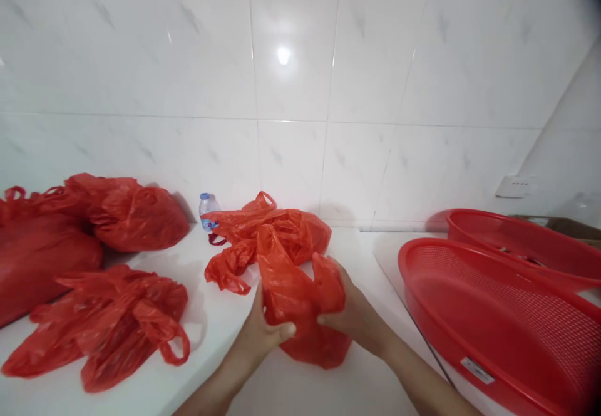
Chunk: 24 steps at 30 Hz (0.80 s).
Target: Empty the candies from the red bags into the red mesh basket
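Between my two hands is a red plastic bag (pixel 300 306), its handle loops pointing up and away from me. My left hand (pixel 268 328) grips its left side, thumb pressed on the front. On the right side my right hand (pixel 350 309) closes round the plastic, its thumb also on the front. What the bag contains is hidden. Just behind it lies another crumpled red bag (pixel 300 234) with loose handles spread on the white counter (pixel 361 384).
Several red bags (pixel 136 215) sit at the left, some bulging, and a flatter red bag (pixel 113 319) lies nearer. A small plastic bottle (pixel 207 209) stands by the tiled wall. Two red baskets, a near one (pixel 469 297) and a far one (pixel 526 240), fill the right side.
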{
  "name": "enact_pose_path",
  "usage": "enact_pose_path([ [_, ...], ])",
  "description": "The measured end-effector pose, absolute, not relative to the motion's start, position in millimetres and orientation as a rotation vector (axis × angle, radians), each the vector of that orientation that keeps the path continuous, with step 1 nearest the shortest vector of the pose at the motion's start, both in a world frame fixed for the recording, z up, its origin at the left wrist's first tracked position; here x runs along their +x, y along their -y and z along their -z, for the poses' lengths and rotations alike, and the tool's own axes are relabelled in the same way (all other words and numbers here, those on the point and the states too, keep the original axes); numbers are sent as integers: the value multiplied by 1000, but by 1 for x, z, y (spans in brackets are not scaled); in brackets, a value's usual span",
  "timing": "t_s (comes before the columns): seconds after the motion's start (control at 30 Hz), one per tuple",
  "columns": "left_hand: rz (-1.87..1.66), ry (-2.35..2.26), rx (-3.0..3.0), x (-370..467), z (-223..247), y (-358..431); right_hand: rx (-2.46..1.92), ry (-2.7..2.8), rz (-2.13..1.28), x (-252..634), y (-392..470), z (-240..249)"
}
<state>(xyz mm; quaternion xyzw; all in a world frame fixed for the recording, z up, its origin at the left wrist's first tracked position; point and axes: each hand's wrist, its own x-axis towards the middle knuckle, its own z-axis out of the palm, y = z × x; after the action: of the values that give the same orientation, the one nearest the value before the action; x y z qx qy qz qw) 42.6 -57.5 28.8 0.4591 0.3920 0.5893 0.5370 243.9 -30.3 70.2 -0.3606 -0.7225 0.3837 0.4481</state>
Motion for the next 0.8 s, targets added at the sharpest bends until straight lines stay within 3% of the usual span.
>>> enact_pose_path([
  [0.23, -1335, -880, 939, 61, -64, 38, -589, 1484, -1657, 251, 22, -87],
  [0.5, -1391, -816, 458, 62, -36, -7, -560, 846, -1746, 239, -29, -29],
  [0.8, -1260, -768, 398, 84, -2, -21, -652, 753, -1860, 237, -37, -4],
])
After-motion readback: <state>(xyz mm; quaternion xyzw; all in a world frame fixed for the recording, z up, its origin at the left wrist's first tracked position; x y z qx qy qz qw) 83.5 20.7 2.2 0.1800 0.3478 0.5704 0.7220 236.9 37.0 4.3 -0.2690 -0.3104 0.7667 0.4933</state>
